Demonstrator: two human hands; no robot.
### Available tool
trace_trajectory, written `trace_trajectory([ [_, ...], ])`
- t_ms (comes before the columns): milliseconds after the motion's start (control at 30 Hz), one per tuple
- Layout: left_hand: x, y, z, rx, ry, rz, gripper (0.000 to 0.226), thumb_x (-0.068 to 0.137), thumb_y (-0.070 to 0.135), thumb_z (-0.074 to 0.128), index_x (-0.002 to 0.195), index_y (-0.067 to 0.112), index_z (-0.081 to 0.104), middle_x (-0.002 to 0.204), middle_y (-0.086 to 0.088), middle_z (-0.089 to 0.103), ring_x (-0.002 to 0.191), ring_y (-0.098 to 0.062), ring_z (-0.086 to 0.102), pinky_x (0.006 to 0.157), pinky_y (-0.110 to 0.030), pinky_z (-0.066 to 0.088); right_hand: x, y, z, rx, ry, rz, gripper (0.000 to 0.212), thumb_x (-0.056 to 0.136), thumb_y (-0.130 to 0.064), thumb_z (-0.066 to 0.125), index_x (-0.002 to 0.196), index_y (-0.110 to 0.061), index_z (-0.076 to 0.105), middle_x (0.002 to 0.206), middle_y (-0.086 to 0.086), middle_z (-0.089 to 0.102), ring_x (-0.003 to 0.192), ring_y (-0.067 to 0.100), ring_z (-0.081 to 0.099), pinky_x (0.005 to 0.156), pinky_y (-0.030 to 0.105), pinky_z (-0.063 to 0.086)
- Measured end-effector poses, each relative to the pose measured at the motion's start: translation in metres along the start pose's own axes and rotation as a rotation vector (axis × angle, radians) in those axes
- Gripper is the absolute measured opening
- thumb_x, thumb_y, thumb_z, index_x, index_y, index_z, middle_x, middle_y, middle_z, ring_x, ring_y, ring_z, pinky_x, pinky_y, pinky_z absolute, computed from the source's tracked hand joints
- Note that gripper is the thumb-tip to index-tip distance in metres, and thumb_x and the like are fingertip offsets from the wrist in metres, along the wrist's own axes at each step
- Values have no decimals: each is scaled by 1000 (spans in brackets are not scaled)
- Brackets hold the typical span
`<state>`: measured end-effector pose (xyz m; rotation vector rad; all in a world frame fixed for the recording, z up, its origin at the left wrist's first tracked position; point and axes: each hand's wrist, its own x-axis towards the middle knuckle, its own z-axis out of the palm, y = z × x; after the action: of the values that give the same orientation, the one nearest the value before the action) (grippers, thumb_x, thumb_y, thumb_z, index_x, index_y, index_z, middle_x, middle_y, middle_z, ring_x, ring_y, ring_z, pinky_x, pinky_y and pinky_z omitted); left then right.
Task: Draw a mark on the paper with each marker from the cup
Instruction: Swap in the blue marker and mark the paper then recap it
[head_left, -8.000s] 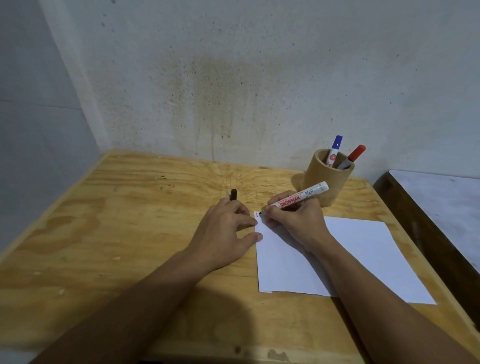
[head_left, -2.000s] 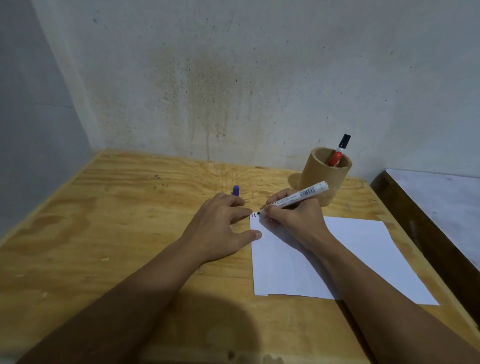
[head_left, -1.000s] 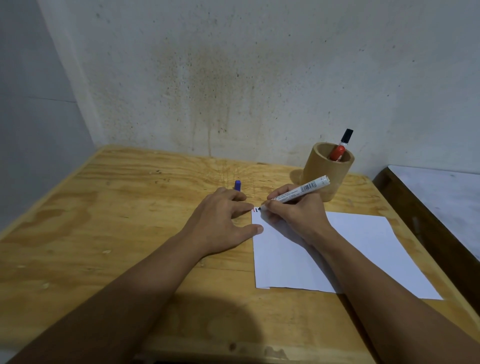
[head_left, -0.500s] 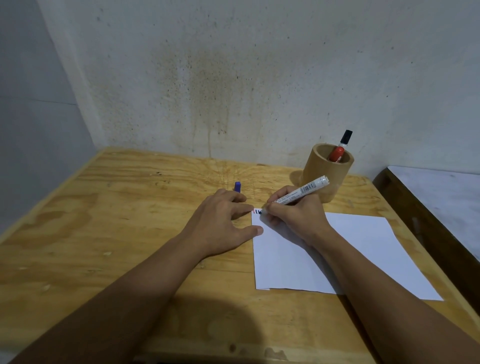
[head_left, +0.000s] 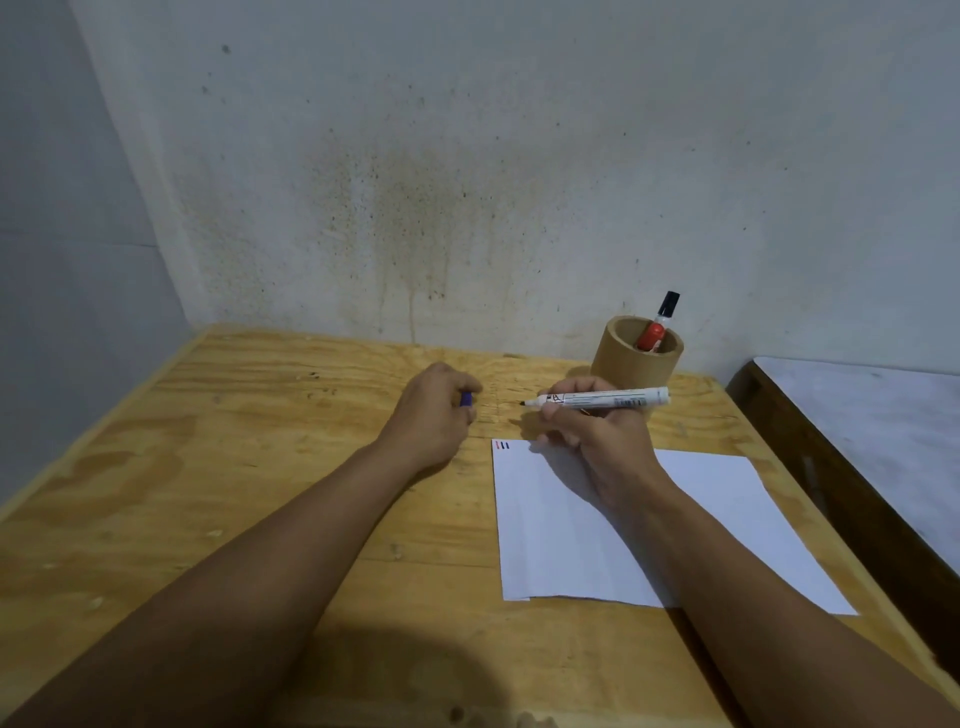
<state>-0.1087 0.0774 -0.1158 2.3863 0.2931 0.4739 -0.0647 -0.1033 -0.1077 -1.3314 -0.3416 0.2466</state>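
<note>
A white sheet of paper (head_left: 623, 525) lies on the wooden table, with three short marks (head_left: 503, 445), one red and two dark, at its top left corner. My right hand (head_left: 597, 431) grips an uncapped white marker (head_left: 597, 400) held level above the table, tip pointing left and off the paper. My left hand (head_left: 436, 415) is closed on a blue cap (head_left: 466, 399), left of the paper. A tan cup (head_left: 636, 358) behind my right hand holds a red-capped marker (head_left: 650, 336) and a black-capped marker (head_left: 666, 306).
The wooden table (head_left: 234, 467) sits in a corner of stained walls. A dark-framed surface with a pale top (head_left: 872, 415) adjoins the table's right edge.
My right hand has lifted the marker off the paper's corner and turned it level. My left hand has left the paper's edge and closed around the blue cap.
</note>
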Motion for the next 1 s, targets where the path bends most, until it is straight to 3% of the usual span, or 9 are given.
trace_trajectory([
  [100,4,3,-4,-109,34,-63,10,79,4,70,87,10,72,89,-5,64,81,-17,57,67,-16,42,3,-21,-7,-158,-24,-28,5,94,-8,59,94,-3,62,78,7,60,67,15,58,58,31,52],
  [167,4,8,-12,-427,30,-174,13,76,-1,70,74,11,71,77,-8,64,73,-22,62,69,-25,51,4,-38,-14,-309,-82,-61,15,99,-19,52,101,-7,61,78,7,54,67,14,52,59,29,49],
  [233,2,19,-22,-795,-22,-277,18,78,-8,66,73,9,69,78,-13,65,67,-23,65,73,-35,55,4,-54,-19,-385,-123,-79,17,99,-16,51,113,-5,55,80,10,54,68,17,53,64,34,48],
  [400,-4,52,-31,-1139,-171,-299,15,80,-16,58,84,-3,65,80,-18,69,64,-20,70,62,-24,59,-3,-80,-19,-139,-38,-156,29,88,2,63,115,7,52,83,17,68,79,28,70,70,41,59],
  [567,-7,73,-22,-1233,-232,-294,15,82,-15,55,85,-4,65,76,-16,71,67,-22,70,67,-27,60,-9,-86,-19,-144,37,-255,18,84,5,68,100,3,60,80,16,70,73,26,72,70,39,62],
  [733,-8,86,-16,-1293,-263,-289,14,83,-14,55,83,-4,65,73,-15,72,67,-22,71,67,-28,60,-17,-88,-23,-261,70,-317,27,81,4,72,104,11,60,88,26,72,74,22,74,66,32,61],
  [867,-9,94,-12,-1289,-275,-269,12,82,-13,57,85,-4,65,73,-16,71,66,-22,70,68,-28,60,-20,-87,-29,-306,101,-335,28,77,-1,77,101,6,66,91,25,74,85,26,74,78,41,59],
  [1000,-10,104,-8,-1256,-228,-260,12,80,-14,60,85,-4,64,70,-17,70,64,-24,69,64,-28,60,-22,-90,-37,-290,110,-320,27,75,-3,79,99,4,70,92,20,76,89,26,74,82,34,59],
])
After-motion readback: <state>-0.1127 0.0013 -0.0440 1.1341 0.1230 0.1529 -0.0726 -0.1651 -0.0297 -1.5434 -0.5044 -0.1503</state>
